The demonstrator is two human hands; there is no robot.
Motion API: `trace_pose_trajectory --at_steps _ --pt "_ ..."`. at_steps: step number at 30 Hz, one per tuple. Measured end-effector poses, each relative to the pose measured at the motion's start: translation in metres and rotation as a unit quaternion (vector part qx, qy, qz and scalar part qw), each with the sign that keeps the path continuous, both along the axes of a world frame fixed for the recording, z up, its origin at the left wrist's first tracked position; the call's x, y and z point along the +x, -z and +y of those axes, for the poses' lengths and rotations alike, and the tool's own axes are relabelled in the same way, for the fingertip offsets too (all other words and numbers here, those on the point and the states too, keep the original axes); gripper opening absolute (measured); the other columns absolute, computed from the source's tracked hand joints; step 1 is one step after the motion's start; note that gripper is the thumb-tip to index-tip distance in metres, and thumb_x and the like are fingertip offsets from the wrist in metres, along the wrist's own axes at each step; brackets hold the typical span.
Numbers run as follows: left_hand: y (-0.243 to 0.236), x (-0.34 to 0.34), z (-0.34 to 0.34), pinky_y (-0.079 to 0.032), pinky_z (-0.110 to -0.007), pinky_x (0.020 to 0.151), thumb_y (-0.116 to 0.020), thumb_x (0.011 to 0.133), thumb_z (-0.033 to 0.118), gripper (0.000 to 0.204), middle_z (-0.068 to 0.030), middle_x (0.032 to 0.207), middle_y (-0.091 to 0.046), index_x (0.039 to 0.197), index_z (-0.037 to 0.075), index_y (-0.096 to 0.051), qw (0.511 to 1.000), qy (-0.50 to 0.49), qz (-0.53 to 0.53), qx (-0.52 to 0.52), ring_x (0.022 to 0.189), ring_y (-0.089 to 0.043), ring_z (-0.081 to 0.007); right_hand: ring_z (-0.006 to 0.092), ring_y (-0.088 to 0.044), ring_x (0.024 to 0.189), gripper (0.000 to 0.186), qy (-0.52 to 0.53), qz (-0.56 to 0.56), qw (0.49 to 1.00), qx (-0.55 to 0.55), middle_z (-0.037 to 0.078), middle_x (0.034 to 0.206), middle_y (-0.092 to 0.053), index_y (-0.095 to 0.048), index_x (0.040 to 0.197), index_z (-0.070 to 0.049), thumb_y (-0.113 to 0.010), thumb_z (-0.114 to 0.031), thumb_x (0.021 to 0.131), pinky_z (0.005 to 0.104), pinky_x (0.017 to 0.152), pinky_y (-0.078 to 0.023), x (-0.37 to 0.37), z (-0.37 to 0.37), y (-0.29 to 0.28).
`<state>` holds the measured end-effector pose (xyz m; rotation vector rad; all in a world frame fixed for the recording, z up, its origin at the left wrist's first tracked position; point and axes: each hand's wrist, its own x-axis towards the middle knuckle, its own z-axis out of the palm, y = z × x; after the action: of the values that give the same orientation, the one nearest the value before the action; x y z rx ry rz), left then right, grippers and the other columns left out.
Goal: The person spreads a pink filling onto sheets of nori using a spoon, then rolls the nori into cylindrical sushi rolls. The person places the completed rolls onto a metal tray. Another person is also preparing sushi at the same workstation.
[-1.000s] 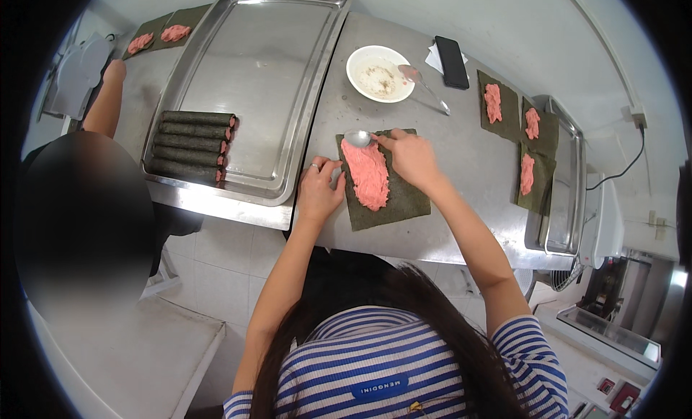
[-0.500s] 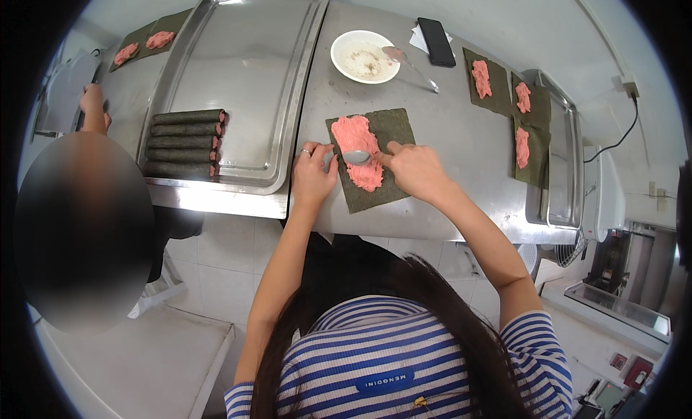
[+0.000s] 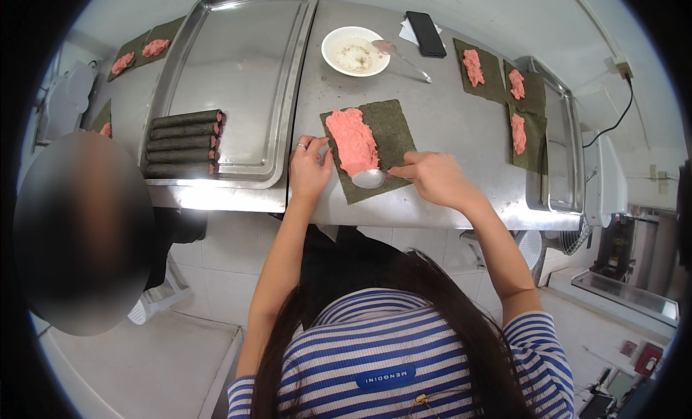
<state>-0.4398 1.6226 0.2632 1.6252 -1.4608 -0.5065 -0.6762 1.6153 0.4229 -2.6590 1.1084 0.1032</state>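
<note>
I see my right hand [image 3: 432,177] with its grip closed on a spoon [image 3: 369,178]. The bowl of the spoon sits at the near end of the pink paste [image 3: 352,140]. The paste lies in a long strip on a dark green seaweed sheet [image 3: 393,127]. The sheet lies flat on the steel tabletop [image 3: 447,130], right in front of me. My left hand [image 3: 308,168] holds nothing; its fingers press down on the sheet's left edge. To the left, a big metal tray [image 3: 238,73] holds five rolled-up seaweed rolls [image 3: 184,143]. Farther back sits a white bowl [image 3: 355,50]. More sheets with paste [image 3: 515,102] lie on the right.
</note>
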Motion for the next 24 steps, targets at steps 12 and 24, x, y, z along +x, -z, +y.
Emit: trace_pose_trajectory --at_steps 12,24 --pt "-0.009 -0.001 0.052 -0.039 -0.044 0.098 -0.072 0.073 0.017 0.05 -0.008 0.129 -0.053 0.121 0.011 -0.059 0.985 0.094 -0.138 -0.05 0.119 -0.049 -0.0309 0.023 -0.063 0.08 0.031 -0.005 0.019 0.989 -0.147 0.006 0.088 -0.059 -0.068 0.107 -0.012 -0.055 -0.011 0.079 0.0365 0.065 -0.052 -0.004 -0.011 0.048" --pt "-0.009 -0.002 0.052 -0.039 -0.043 0.098 -0.073 0.071 0.017 0.049 -0.0063 0.128 -0.054 0.118 0.011 -0.061 0.985 0.087 -0.141 -0.053 0.118 -0.05 -0.0295 0.0242 -0.065 0.077 0.021 -0.022 0.05 0.99 -0.128 0.008 0.086 -0.06 -0.066 0.099 -0.006 -0.056 -0.01 0.08 0.037 0.06 -0.054 0.002 0.022 0.054"
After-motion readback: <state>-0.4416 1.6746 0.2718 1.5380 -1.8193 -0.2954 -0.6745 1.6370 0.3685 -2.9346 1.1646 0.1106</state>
